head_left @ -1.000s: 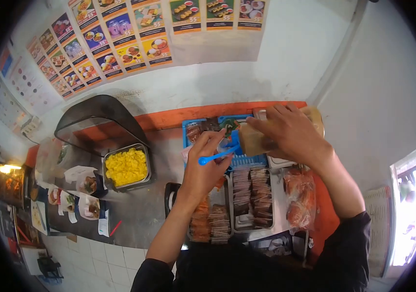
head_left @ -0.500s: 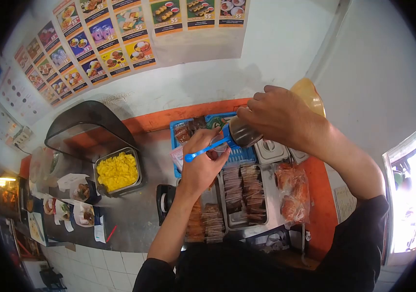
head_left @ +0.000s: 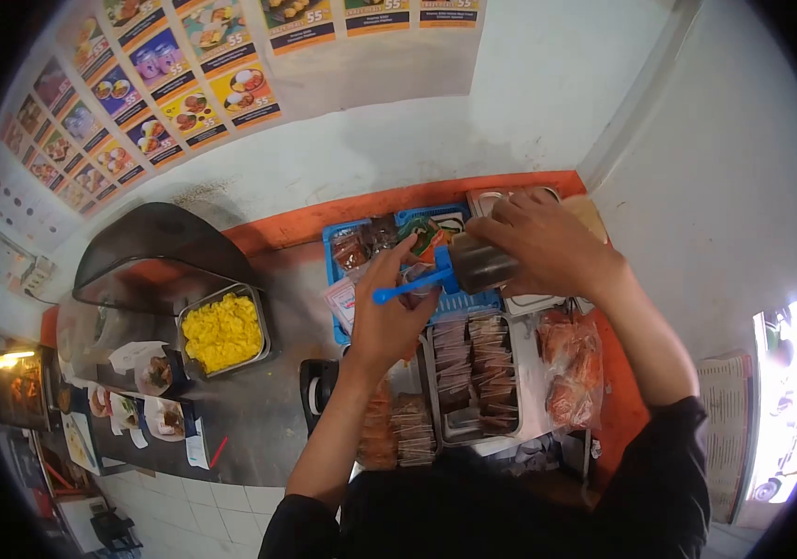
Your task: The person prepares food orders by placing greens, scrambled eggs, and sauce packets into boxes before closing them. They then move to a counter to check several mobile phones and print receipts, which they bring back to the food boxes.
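My right hand point(head_left: 548, 244) grips a dark jar point(head_left: 482, 262) tilted on its side, its blue-rimmed mouth facing left. A blue handle point(head_left: 408, 285) with a rounded end sticks out from that mouth across my left hand point(head_left: 389, 312). The fingers of my left hand curl around a small clear cup point(head_left: 417, 272), held just at the jar's mouth. What is inside the cup is hard to make out. Below both hands stands a blue basket point(head_left: 338, 250) holding packets.
A metal tray point(head_left: 459, 434) of skewered pieces lies nearer me, beside a bag of reddish food point(head_left: 571, 368). Left are a pan of yellow food point(head_left: 221, 333) under a dark raised cover point(head_left: 161, 247), boxed food samples point(head_left: 165, 416) and a black tape dispenser point(head_left: 317, 391).
My right hand and the jar have lowered slightly, and the jar lies more level. The blue handle has shifted a little right. The whole view has shifted slightly.
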The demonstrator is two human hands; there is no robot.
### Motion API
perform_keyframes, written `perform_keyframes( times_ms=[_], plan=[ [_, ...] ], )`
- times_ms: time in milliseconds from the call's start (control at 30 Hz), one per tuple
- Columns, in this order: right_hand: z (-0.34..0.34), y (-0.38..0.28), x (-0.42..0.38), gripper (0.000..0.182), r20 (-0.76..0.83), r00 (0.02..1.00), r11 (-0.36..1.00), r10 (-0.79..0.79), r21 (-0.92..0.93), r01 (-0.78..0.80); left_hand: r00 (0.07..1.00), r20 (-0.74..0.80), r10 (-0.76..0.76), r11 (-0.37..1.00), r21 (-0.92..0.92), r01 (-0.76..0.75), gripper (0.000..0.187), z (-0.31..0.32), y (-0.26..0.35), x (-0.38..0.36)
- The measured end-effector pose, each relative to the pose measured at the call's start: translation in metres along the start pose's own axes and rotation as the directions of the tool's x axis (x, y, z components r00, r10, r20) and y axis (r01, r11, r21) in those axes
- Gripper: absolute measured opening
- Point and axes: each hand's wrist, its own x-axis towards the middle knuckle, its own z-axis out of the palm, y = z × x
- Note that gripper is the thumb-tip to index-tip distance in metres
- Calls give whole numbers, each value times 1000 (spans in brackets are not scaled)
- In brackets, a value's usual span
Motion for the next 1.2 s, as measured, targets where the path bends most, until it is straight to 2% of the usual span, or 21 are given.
perform_keyframes(
  times_ms=[67,133,167,200,233,267,300,333,400,500,600,667,733,800,900,1000,1033,1100,1133,1167,1200],
  plan=[
    [21,1,-2,82,132,974,959,183,195,-207,999,2,-53,997,-51,53,70,-1,-14,2],
    [114,18,11,69,-169,985,846,41,530,55,994,29,-101,984,-142,104,71,-2,-32,-2],
    [156,21,11,73,-244,966,702,86,703,115,1000,17,-8,1000,20,8,71,-6,-47,-8],
    [186,9,10,77,-281,939,564,197,816,126,991,110,-83,985,-144,98,71,-8,-46,-12],
    [215,0,6,81,-315,892,457,324,878,144,985,112,-134,966,-207,155,73,-6,-54,-16],
    [245,-5,8,86,-339,833,383,437,908,169,976,114,-184,940,-269,209,76,-4,-60,-21],
    [267,-9,12,90,-352,776,351,523,919,180,987,114,-116,989,-72,125,77,-13,-78,-21],
    [297,-9,20,95,-213,822,190,529,973,130,988,103,-117,976,-170,134,79,-13,-105,-24],
    [334,-20,19,94,-323,676,334,663,935,120,995,70,74,944,318,-93,65,-26,-75,-35],
    [382,-33,27,97,-207,579,124,788,976,180,978,115,172,959,208,-193,71,-31,-65,-46],
    [392,-51,28,101,-169,518,-52,838,921,385,979,196,-57,998,-27,63,75,-42,-52,-60],
    [376,-65,6,100,-22,357,96,934,977,-192,974,217,70,997,-26,-66,73,-48,-68,-75],
    [311,-87,-24,97,21,308,127,951,882,-454,965,227,128,992,-29,-125,74,-55,-58,-82],
    [217,-126,-58,92,73,413,129,908,888,-440,960,258,105,994,-54,-95,76,-56,-20,-92],
    [172,-184,-59,87,-186,640,119,746,982,146,928,368,64,996,-79,-38,77,-64,-16,-107],
    [160,-193,-56,84,-191,590,216,784,976,30,913,395,-105,994,4,112,80,-71,27,-120],
    [153,-201,-58,82,-178,733,63,657,981,182,910,373,178,981,6,-195,78,-71,47,-123],
    [135,-214,-78,78,-243,922,-309,302,889,336,897,434,82,994,-101,-42,76,-82,52,-137],
    [127,-221,-84,68,-321,887,-181,333,901,394,890,456,12,989,-138,57,75,-92,53,-151],
    [121,-231,-84,59,-397,854,-82,336,891,447,881,451,142,958,-285,-8,81,-93,54,-156],
    [115,-244,-82,50,-472,823,-14,317,865,501,880,457,130,967,-253,-12,82,-100,60,-162]
  ],
)
